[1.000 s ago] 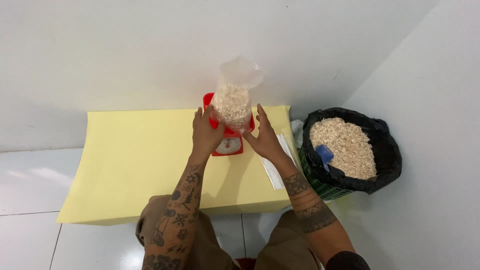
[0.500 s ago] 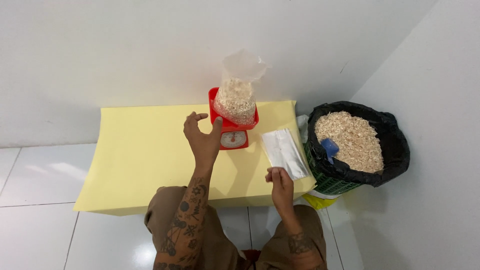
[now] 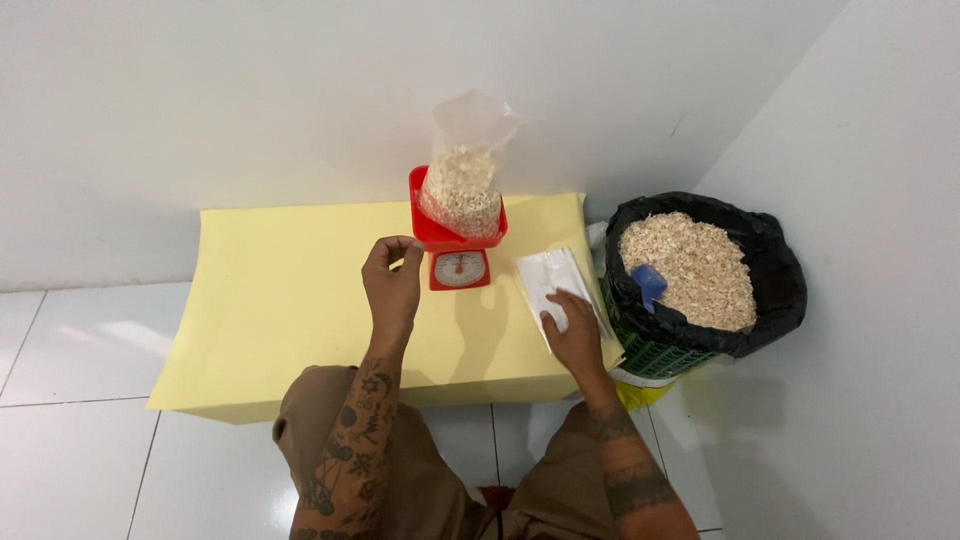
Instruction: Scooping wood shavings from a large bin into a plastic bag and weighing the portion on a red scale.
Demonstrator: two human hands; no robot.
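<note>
A clear plastic bag of pale wood shavings stands upright on the pan of a small red scale on a yellow sheet. My left hand hovers just left of the scale, fingers loosely curled, holding nothing. My right hand rests flat on a stack of empty clear bags lying to the right of the scale.
A black-lined green crate full of wood shavings stands at the right, with a blue scoop stuck in the shavings. White walls close in behind and to the right. White floor tiles surround the sheet.
Both hands let go of the filled bag on the scale. My left hand drew back to the left of it; my right hand moved down and onto the stack of empty bags.
</note>
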